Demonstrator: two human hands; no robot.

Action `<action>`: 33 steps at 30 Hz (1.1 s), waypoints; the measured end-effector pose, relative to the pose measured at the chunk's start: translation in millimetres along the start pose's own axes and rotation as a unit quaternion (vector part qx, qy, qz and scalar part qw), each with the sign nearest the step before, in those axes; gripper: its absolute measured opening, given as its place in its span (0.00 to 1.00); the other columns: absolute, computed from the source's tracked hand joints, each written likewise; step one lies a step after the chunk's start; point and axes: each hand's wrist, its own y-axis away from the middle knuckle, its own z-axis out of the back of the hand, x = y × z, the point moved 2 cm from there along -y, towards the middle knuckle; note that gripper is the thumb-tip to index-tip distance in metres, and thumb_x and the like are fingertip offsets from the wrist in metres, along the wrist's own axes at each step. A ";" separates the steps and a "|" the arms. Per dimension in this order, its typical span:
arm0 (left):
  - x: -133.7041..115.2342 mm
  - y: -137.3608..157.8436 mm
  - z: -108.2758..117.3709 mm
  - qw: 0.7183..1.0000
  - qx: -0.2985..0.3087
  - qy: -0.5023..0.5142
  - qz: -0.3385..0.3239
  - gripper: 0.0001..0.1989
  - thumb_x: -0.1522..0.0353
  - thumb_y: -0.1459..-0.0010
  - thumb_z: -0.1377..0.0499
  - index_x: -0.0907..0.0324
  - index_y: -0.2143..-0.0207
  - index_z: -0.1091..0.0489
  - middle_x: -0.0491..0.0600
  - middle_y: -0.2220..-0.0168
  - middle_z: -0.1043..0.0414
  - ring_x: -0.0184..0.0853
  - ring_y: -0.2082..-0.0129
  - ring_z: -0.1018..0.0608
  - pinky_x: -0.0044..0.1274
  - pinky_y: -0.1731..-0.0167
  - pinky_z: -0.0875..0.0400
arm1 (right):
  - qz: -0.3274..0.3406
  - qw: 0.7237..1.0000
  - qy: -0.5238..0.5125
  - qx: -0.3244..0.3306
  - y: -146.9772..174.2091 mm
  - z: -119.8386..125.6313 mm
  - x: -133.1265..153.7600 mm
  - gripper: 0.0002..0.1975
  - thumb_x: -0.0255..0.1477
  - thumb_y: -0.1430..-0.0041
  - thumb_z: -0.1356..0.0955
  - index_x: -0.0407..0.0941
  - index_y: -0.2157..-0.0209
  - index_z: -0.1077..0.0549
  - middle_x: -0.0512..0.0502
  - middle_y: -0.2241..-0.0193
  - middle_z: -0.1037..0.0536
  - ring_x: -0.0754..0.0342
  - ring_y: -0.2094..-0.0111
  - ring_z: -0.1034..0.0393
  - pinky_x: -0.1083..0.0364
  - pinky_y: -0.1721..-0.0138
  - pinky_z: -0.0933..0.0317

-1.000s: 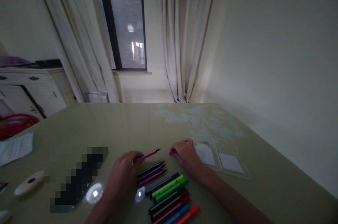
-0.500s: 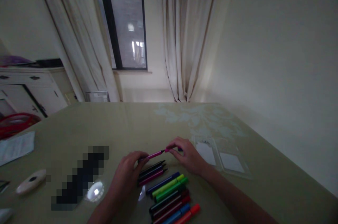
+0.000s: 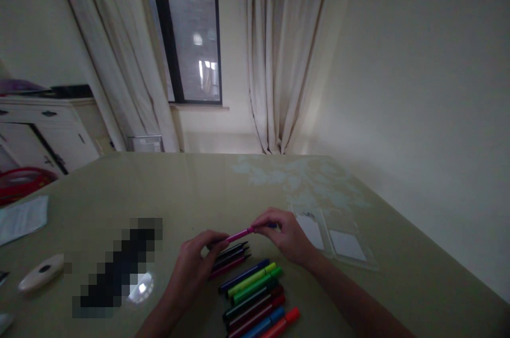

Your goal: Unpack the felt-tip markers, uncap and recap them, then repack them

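Note:
A pink felt-tip pen (image 3: 239,235) is held in the air between my hands, tilted slightly up to the right. My left hand (image 3: 197,255) pinches the rear of its barrel. The fingers of my right hand (image 3: 281,231) close round the pink cap (image 3: 251,229), which sits against the tip end. Something small and dark purple (image 3: 272,225) shows inside the right hand; its kind I cannot make out. Under the held pen lie several uncapped pens (image 3: 230,261) with dark tips. Nearer me is a row of capped felt-tip pens (image 3: 255,280) in blue, greens, dark reds and orange-red.
Two clear plastic cases with white cards (image 3: 347,245) lie right of my right hand. To the left are a blurred-out dark object (image 3: 117,269), a shiny round reflection, a pale oval object (image 3: 42,274) and a paper (image 3: 24,218). A wall borders the table's right side.
My right hand has brought the pink cap onto the pen's tip, hiding the dark nib that showed before. The view has shifted slightly.

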 end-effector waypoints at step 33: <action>4.2 6.8 -1.1 0.970 0.177 -0.164 -0.020 0.04 0.67 0.39 0.38 0.53 0.66 0.22 0.48 0.61 0.25 0.40 0.58 0.23 0.29 0.57 0.33 | -0.082 0.874 0.462 0.130 -10.7 27.7 -45.1 0.07 0.25 0.35 0.30 0.42 0.63 0.18 0.38 0.61 0.18 0.45 0.58 0.24 0.51 0.56 0.38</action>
